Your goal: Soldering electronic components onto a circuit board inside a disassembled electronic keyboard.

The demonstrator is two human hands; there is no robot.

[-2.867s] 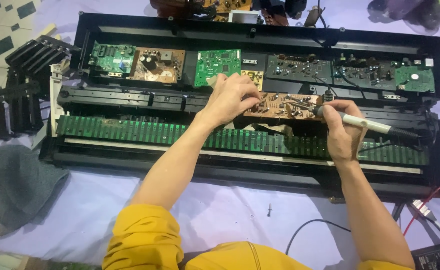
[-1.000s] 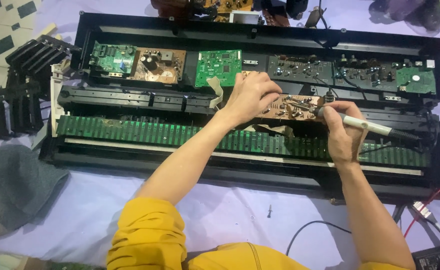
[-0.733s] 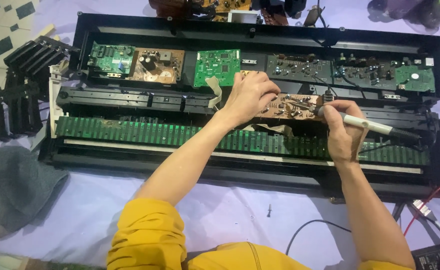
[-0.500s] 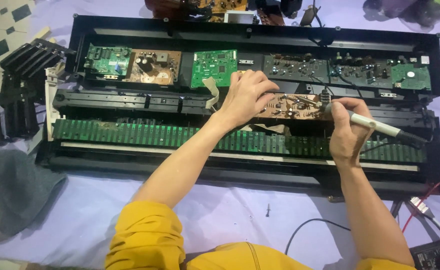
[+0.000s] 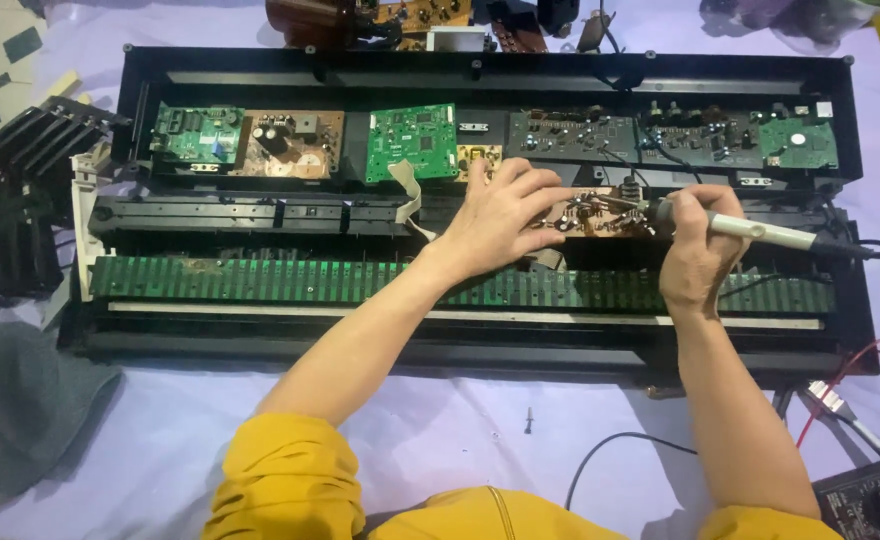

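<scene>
Nearest the camera, yellow sleeves [image 5: 290, 480] and two bare forearms reach out over a pale purple cloth [image 5: 160, 420]. A small screw [image 5: 529, 420] lies loose on the cloth between the arms, a black cable [image 5: 610, 450] curls beside the right forearm, and a dark meter [image 5: 875, 500] sits at the lower right corner. A grey rag [image 5: 10, 410] lies at the left.

Next comes the opened black keyboard case [image 5: 460, 340], with a long green contact strip [image 5: 310, 280] running across it.

Right hand [image 5: 695, 255] is closed in a pen-like grip around a soldering iron [image 5: 760, 232], tip pointing left onto the brown circuit board [image 5: 600, 215]. Left hand [image 5: 505, 215] rests with fingers spread flat on that same board's left end, pressing on it, not wrapped around anything. The board sits mid-case, just above the green strip.

Farther back, a row of boards lines the case: a green board [image 5: 412, 142], a brown board [image 5: 285, 142], dark boards [image 5: 570, 135] to the right. Black key pieces [image 5: 30, 200] are stacked at far left.
</scene>
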